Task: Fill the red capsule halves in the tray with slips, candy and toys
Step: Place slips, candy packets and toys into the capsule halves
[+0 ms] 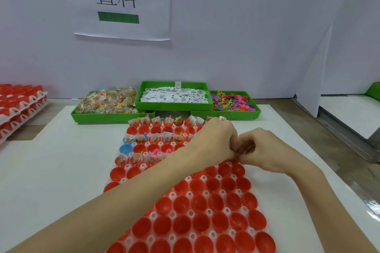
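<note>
A white paper sign (123, 2) on the wall reads "置料" above a green bar.

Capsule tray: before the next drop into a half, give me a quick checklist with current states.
1. Empty red halves within reach in the near rows: ok.
2. Far rows already filled: ok.
3. Slip bin, candy bin and toy bin stocked: ok.
4. Item in the grip of the left hand or right hand: cannot tell, the curled fingers hide it.
5. Blue half at the tray's left edge: not ok, wrong colour.
</note>
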{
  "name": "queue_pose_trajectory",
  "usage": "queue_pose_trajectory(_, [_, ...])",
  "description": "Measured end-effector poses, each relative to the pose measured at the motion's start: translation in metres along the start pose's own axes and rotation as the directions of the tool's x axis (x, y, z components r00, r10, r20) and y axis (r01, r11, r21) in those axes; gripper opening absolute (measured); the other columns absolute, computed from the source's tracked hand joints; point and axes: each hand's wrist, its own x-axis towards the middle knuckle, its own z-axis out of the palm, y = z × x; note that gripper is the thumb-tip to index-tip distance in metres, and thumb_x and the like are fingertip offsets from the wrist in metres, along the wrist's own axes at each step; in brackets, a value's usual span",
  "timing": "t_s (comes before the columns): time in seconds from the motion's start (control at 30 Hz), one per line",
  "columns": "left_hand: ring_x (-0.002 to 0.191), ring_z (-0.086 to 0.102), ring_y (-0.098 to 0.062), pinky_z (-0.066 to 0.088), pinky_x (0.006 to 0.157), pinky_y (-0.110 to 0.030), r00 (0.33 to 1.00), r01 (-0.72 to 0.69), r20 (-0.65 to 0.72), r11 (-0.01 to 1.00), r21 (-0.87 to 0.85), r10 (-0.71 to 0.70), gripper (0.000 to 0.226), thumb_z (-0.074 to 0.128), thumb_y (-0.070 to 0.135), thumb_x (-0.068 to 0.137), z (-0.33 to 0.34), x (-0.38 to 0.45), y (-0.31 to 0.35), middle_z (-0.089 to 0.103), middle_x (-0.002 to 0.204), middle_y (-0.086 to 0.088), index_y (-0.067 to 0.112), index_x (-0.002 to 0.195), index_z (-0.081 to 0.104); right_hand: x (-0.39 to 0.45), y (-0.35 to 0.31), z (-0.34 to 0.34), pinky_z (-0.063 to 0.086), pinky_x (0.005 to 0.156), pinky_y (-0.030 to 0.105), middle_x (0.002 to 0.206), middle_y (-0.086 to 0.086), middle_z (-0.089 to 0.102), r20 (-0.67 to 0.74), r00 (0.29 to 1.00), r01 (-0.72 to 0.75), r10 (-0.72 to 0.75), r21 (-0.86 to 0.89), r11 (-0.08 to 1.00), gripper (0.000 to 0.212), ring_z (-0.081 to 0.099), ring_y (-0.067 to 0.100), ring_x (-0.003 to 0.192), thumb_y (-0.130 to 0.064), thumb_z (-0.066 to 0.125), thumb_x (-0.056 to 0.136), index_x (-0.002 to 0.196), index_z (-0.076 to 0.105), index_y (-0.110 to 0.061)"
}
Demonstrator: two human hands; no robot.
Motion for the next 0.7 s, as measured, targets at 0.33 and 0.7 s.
queue_pose_trajectory(0.33, [0.096,0.065,-0.027,0.052,0.09,-0.035,0.999,-0.009,0.042,0.998,0.065,0.006,0.01,0.076,0.014,0.087,0.001,0.001,-0.002,0.079,0.09,-0.002,0.014,0.092,0.084,-0.003,0.003,-0.004,0.061,0.082,0.036,0.083,-0.007,0.078,0.038,0.999,-0.005,0.002,0.066,0.998,0.012,0.074,0.011,0.078,-0.013,0.08,0.086,0.091,0.081,-0.025])
queue_pose_trajectory(0.7, [0.095,0.07,-0.021,0.053,0.093,-0.035,0.986,0.03,0.161,1.0,0.008,-0.031,0.022,0.067,0.002,0.088,-0.01,0.009,-0.008,0.08,0.095,-0.003,0.013,0.095,0.084,0.004,-0.004,0.009,0.048,0.062,0.028,0.079,0.002,0.071,-0.012,0.982,-0.18,0.186,0.192,0.965,0.023,0.063,0.012,0.065,-0.004,0.08,0.076,0.091,0.072,-0.019])
